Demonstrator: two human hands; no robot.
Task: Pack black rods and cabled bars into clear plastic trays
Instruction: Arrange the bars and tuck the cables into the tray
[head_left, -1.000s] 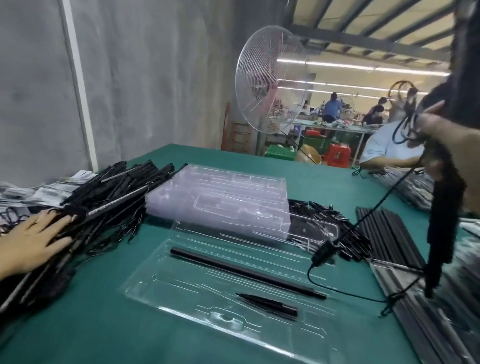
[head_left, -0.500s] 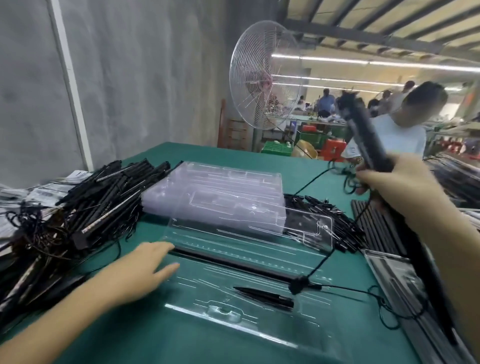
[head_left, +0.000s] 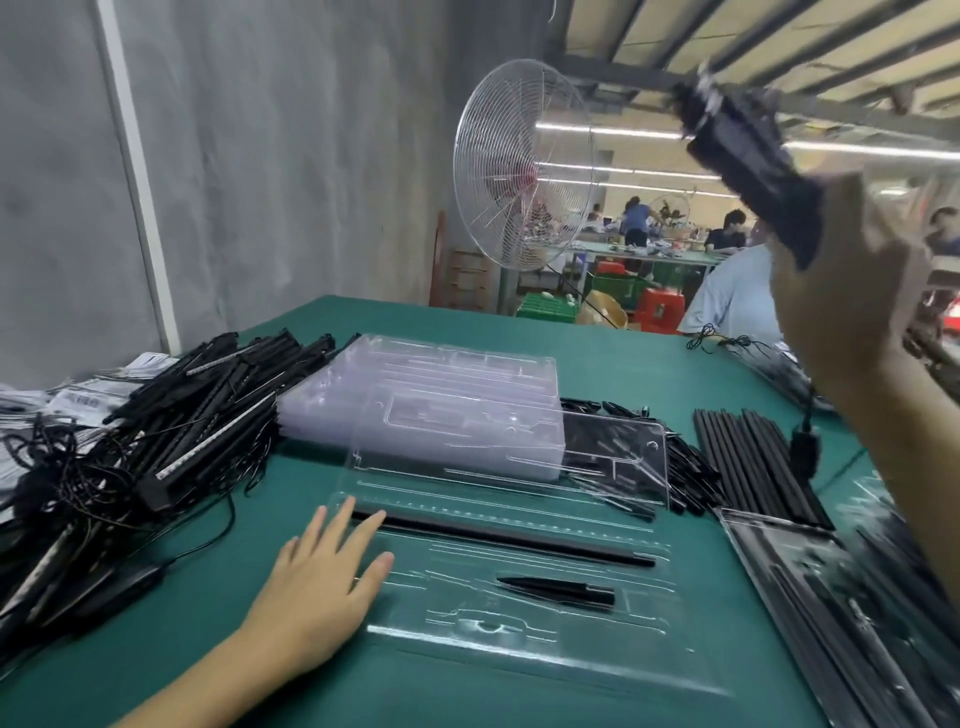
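Straight, spread fingers of the left hand lie flat on the left end of the clear tray, at the end of the black rod lying in it. The raised right hand curls round a cabled bar, held tilted high above the green surface.

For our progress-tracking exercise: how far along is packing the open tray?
Done: a long rod and a short tapered piece lie in the open tray. In hand: the right hand holds a cabled bar aloft; the left hand rests on the tray. Left: seating that bar.
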